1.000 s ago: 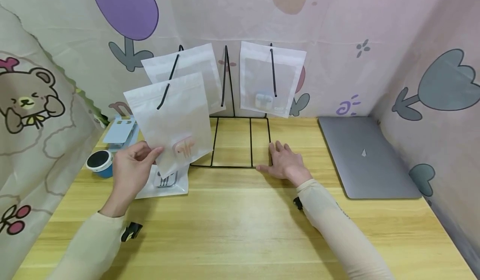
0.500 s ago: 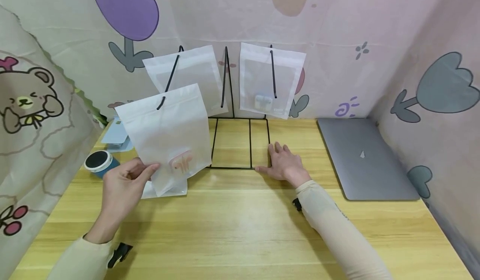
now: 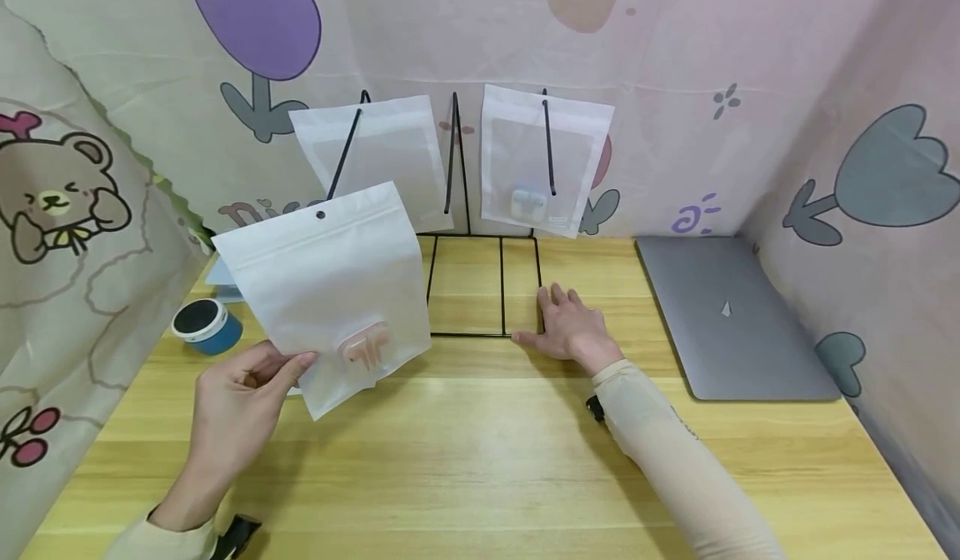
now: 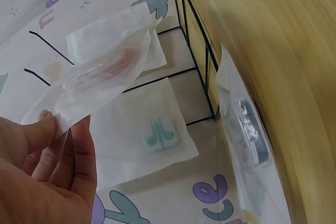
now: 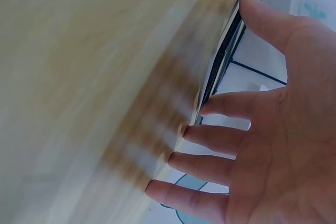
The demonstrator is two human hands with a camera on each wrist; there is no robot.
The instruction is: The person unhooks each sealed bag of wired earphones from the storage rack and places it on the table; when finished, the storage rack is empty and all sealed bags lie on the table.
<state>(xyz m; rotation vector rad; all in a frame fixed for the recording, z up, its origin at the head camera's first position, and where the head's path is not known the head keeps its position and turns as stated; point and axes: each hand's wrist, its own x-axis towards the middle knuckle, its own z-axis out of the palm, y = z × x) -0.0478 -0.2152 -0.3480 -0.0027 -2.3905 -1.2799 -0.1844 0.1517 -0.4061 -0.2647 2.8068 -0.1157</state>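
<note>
Here's the pale wood tabletop under everything, and on it the black wire rack, with a closed grey laptop off to its right. Front and left, tilted in the air, is my white pouch; behind it two hanging pouches, one on the left, one on the right. My left hand pinches the near pouch's lower left edge; my right hand lies spread at the rack's front right corner. A blue jar stands left. Smallest, the punched hole: whether the hook's tip is clear of it, I can't quite tell.
</note>
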